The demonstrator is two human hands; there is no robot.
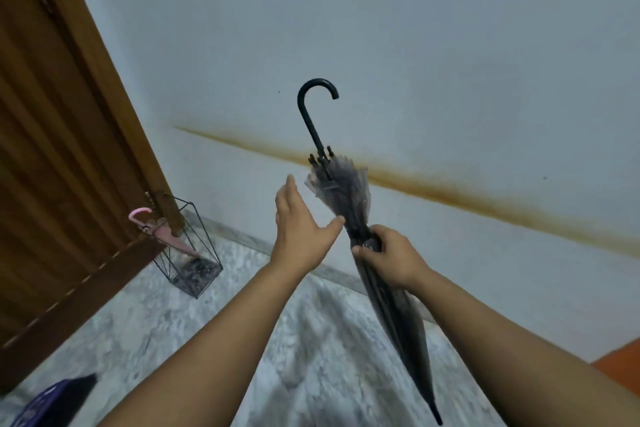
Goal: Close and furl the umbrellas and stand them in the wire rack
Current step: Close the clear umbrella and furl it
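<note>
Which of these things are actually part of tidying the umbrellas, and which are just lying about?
Part of the job:
- grey see-through umbrella, gripped at its middle by the right hand
- left hand, open beside the canopy
- wire rack by the door
- pink umbrella, already in the rack
- dark blue umbrella, on the floor

Just there:
- wooden door
- orange thing at the right edge

Left arm: bare forearm, extended forward and up from the lower frame edge.
Left hand (299, 218): fingers straight and together, pointing up; thumb spread out to the right, tip touching the folded canopy; grips nothing.
Right arm: bare forearm, entering from the lower right corner, angled up-left.
Right hand (388, 255): fingers and thumb curled round the closed grey translucent umbrella with black hooked handle (349, 191), gripping mid-length.
</note>
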